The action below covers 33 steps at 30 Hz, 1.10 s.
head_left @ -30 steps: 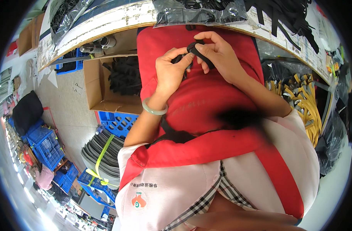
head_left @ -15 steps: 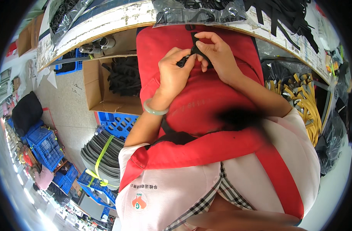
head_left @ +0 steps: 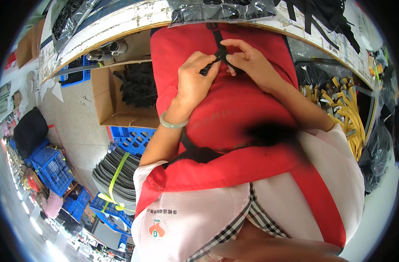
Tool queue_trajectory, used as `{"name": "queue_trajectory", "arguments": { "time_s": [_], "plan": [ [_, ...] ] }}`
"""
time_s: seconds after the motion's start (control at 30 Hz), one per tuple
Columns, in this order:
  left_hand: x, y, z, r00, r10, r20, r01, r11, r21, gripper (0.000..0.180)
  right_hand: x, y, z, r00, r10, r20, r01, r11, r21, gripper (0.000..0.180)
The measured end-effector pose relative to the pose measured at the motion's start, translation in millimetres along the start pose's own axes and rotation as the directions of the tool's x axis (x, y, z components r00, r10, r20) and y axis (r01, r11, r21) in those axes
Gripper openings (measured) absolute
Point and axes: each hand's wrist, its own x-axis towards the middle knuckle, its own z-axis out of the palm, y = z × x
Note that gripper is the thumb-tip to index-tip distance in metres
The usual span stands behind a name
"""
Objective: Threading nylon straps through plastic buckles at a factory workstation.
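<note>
Over the red apron (head_left: 260,105) on my lap, both hands meet around a black webbing strap (head_left: 218,39). The strap runs up toward the table edge and ends in a small black ring-like piece (head_left: 212,26). My left hand (head_left: 194,76) pinches the strap between thumb and fingers, with a dark, shiny black piece (head_left: 205,70) under its fingertips, perhaps a buckle. From the other side my right hand (head_left: 256,65) grips the strap by thumb and fingers, index finger stretched above it. The fingers partly hide where the strap passes through.
The white worktable (head_left: 142,16) curves across the top, bearing a clear plastic bag (head_left: 221,12) of black parts and loose black straps (head_left: 324,15). At left stand a cardboard box (head_left: 105,98) of black pieces and a tied grey bundle (head_left: 114,177). Yellow straps (head_left: 345,113) hang at right.
The strap and its ring-like end now show more plainly above my hands. My right hand has shifted slightly right and down, its index finger straighter. Both hands keep their hold.
</note>
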Motion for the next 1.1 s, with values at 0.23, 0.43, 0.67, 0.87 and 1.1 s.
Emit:
{"name": "queue_trajectory", "arguments": {
  "time_s": [0.23,0.43,0.67,0.87,1.1],
  "plan": [
    [6,9,-16,0.710,-0.617,0.339,0.650,0.389,-0.653,0.022,5,-3,-1,0.998,0.058,-0.007,-0.053,0.951,0.306,0.029],
    [2,-2,-16,0.644,-0.543,0.540,0.660,0.037,-0.750,0.027,1,-2,13,0.964,-0.254,-0.083,0.245,0.965,-0.096,0.017],
    [10,21,-22,0.718,-0.618,0.322,0.629,0.376,-0.681,0.025,-16,-42,24,0.805,-0.589,-0.073,0.470,0.707,-0.528,0.013],
    [7,24,-17,0.780,-0.592,0.203,0.556,0.506,-0.659,0.020,-10,-30,16,0.992,0.037,-0.118,-0.061,0.977,-0.205,0.025],
    [1,21,-15,0.860,-0.500,0.102,0.459,0.669,-0.585,0.018,-1,-14,22,0.984,-0.040,-0.175,0.040,0.999,-0.005,0.026]
  ]
}}
